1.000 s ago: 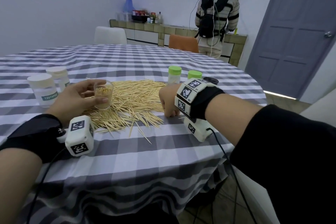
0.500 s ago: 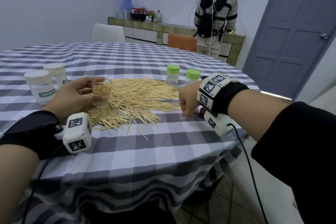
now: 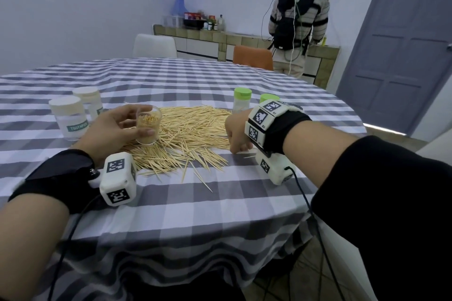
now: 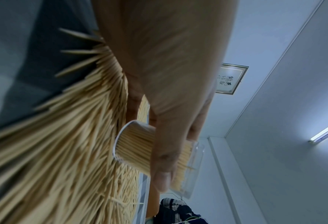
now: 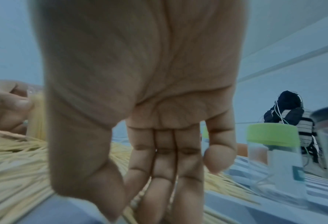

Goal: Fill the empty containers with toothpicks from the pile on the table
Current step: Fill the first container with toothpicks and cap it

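On the checked tablecloth (image 3: 220,203), the toothpick pile (image 3: 190,134) is lying centrally. At its nine o'clock edge the left hand (image 3: 110,129) is gripping a nearly full clear container (image 3: 148,127), steadying it upright for loading. At three o'clock the right hand (image 3: 236,133) is reaching down, fingers (image 5: 165,174) straight and together, seemingly gathering sticks.

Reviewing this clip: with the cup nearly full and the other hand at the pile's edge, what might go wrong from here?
1. The clear cup is packed with toothpicks and stands on the uneven pile, held by the left hand; it may tip if released.
2. The right hand works close to two green-lidded containers and could knock them.
3. Stray picks toward the table's near edge could be swept off.
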